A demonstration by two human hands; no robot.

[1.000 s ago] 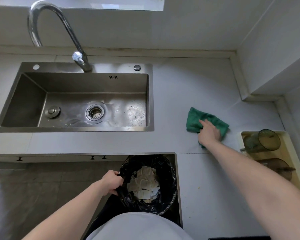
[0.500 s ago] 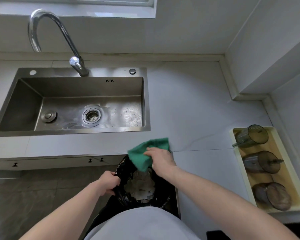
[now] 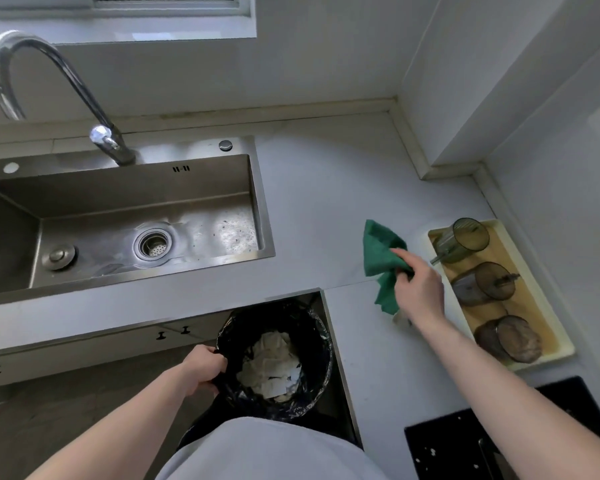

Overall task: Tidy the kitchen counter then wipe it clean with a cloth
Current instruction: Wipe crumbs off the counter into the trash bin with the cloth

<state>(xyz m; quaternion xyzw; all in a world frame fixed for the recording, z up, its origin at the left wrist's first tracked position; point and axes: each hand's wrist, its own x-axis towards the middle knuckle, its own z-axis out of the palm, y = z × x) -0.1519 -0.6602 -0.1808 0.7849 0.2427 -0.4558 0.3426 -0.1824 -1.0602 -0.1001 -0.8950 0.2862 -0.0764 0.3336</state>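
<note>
1. The counter [image 3: 326, 202] is the biggest thing I deal with: a hard, flat, pale slab running from the sink [image 3: 125, 216] to the corner. It looks rigid and smooth, so I judge the cloth will glide on it with light pressure and nothing will give under my palm.

2. The bin [image 3: 278, 358] sits below the counter edge, lined with a black bag and part full of crumpled white paper. My left hand [image 3: 203, 367] has its fingers curled round the liner's rim. The film looks thin and slippery; I would hold it where it folds over the rim, not the loose plastic, and I expect little weight.

3. The tray [image 3: 561, 348] at the counter's right holds three tinted cups [image 3: 465, 240] lying on their sides. They look like light hard plastic, liable to roll if nudged.

4. The cloth [image 3: 378, 258] is green, soft and limp, and lies on or just above the counter beside the tray. My right hand [image 3: 418, 289] pinches it in a bunch, the rest hanging loose below. It should weigh almost nothing. For wiping, I judge a flat palm on a spread cloth works better than this bunched pinch.
</note>
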